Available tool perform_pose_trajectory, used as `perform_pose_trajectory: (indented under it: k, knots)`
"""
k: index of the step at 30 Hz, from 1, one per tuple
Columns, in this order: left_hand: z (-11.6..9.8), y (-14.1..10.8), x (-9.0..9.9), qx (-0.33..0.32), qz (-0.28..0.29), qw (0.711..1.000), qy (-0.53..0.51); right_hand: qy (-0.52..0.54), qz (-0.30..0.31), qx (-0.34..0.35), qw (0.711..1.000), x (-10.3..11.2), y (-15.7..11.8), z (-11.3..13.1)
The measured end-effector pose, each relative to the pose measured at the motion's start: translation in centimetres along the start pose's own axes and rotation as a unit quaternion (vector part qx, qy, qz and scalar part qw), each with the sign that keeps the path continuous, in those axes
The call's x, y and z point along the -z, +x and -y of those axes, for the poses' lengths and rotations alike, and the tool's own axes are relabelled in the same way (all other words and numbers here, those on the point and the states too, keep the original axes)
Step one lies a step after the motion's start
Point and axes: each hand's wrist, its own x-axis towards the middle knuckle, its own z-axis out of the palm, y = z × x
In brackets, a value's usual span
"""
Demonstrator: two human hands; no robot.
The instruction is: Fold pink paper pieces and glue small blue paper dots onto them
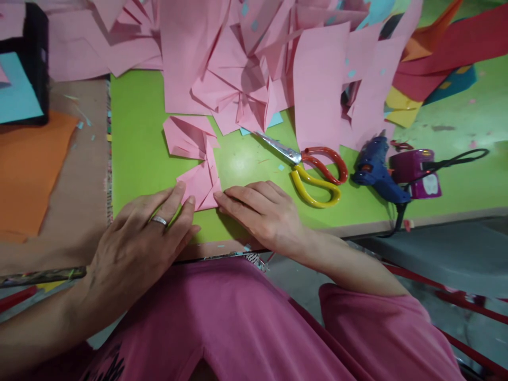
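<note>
A folded piece of pink paper (pixel 198 182) lies on the green tabletop (pixel 137 143) near its front edge. My left hand (pixel 145 227), with a ring on one finger, rests its fingertips on the paper's lower left part; the fingers are stretched out. At the lower right corner of that paper, my right hand (pixel 264 214) lies low on the table with its fingers extended and fingertips at the edge. Scissors (pixel 296 157) with one red and one yellow handle lie just beyond my right hand, blades pointing up and left.
Pink sheets and folded pink pieces (pixel 242 79) cover the back of the table. A blue glue gun (pixel 377 172) and a purple box (pixel 420 172) with a cord stand on the right. Orange paper (pixel 32 174) lies on brown board at left; red paper (pixel 456 53) is back right.
</note>
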Motion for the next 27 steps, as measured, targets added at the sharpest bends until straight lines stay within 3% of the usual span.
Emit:
perform_pose_trajectory:
  k: [12,16,22,27]
  knots:
    - [0.3,-0.2,-0.1,0.006,0.021,1.000,-0.012,-0.007,-0.013,-0.016,1.000,-0.3,0.1,0.0]
    - [-0.3,-0.3,0.4,0.025,-0.015,1.000,-0.007,-0.016,-0.015,-0.012,1.000,-0.3,0.2,0.0]
    - [-2.2,0.6,-0.2,-0.016,-0.054,0.998,-0.035,-0.005,-0.024,-0.010,1.000,-0.4,0.2,0.1]
    - [-2.0,0.9,-0.7,-0.024,-0.069,0.997,-0.028,0.001,-0.026,-0.028,0.999,-0.7,0.2,0.0]
